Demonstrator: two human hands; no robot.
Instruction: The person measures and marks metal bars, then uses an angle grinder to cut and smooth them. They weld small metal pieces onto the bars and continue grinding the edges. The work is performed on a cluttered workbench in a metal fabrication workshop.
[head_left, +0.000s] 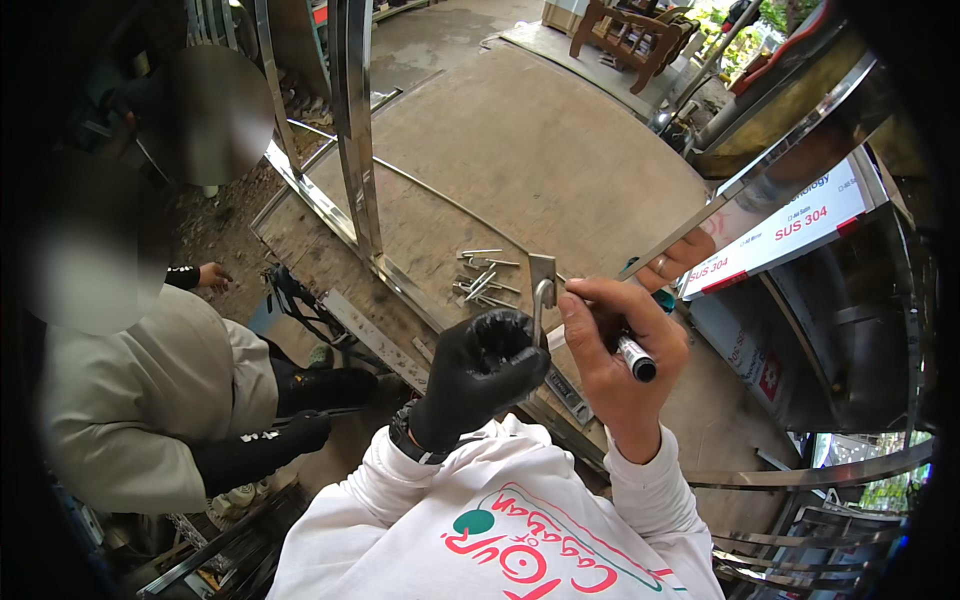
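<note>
My left hand (485, 365), in a black glove, is closed around the lower end of a bent metal rod (538, 318), whose curved top points up. A small flat metal plate (542, 267) sits right at that curve; whether the two are joined, I cannot tell. Bare and close on the right, my right hand (640, 345) has a marker (637, 360) with a black end tucked in its fingers. Its thumb and forefinger come together beside the plate, and anything between their tips is too small to make out. Several short metal pins (485, 278) lie heaped beyond my left hand.
A long thin rod (450, 202) crosses the brown worktop (520, 130). Shiny metal bars (355, 130) rise at left, near a co-worker (150, 390). Another hand (680, 258) shows by the polished strip at right, possibly reflected. A flat metal tool (568, 398) lies near my body.
</note>
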